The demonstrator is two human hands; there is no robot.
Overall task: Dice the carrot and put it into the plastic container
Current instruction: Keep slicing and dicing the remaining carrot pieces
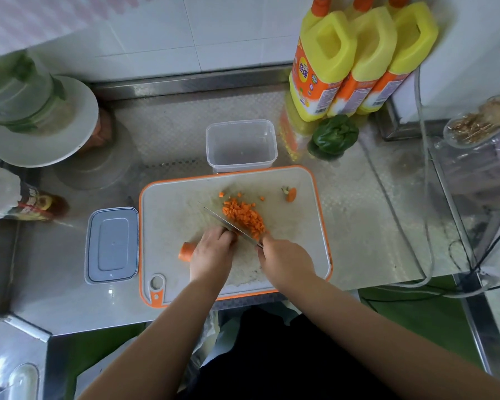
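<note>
The cutting board point(298, 226) is lying at the centre of the steel counter point(358, 226), carrying all the carrot work. The plastic container point(241, 145) is standing open and apparently empty at 12 o'clock from the board, just beside its far edge; its lid point(112, 245) is lying flat at 9 o'clock from the board.

The step in hand is judged to be the dicing itself. The left hand point(212, 254) is pressing down on the uncut carrot point(187, 251), fingers curled over it, with only the stub end showing at 9 o'clock from the hand. The right hand point(285, 262) is clamping the knife point(228, 225) by its handle, with the blade running toward 10 o'clock and lying just beside the left fingertips.

The pile of diced carrot point(244, 216) is sitting at 1 o'clock from the left hand, on the far side of the blade. A trimmed carrot top point(290, 194) is lying apart toward 2 o'clock.

The next move calls for feeding the remaining carrot toward the blade while keeping the fingertips tucked back, then transferring the dice to the container.
</note>
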